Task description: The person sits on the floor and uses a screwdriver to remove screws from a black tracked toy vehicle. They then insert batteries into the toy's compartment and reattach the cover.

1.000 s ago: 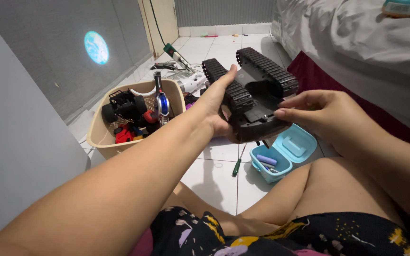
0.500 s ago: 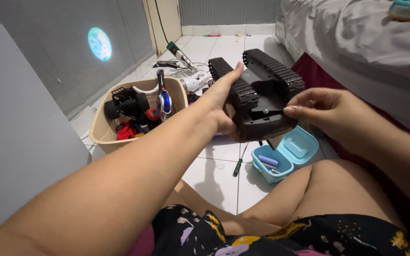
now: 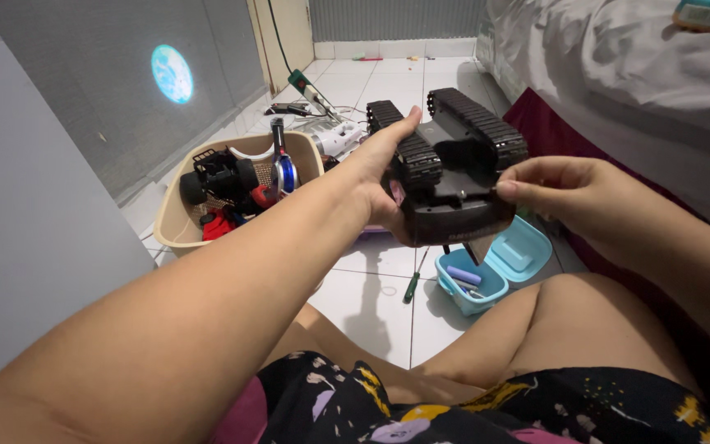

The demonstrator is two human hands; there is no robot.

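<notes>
I hold a black tracked toy chassis in the air above the white tiled floor. It has two rubber treads and a dark plastic body between them. My left hand grips its left tread from the side, fingers stretched along the track. My right hand pinches the near right corner of the body with thumb and fingertips. Below the chassis a small green-handled screwdriver lies on the floor.
A beige basket of toy parts, with a black wheeled piece inside, stands to the left. An open light-blue box sits on the floor by my knee. A bed with pale sheets fills the right. Cables lie further back.
The chassis has stayed in both hands and shifted slightly. My right fingers have moved from the body's middle to its near right corner.
</notes>
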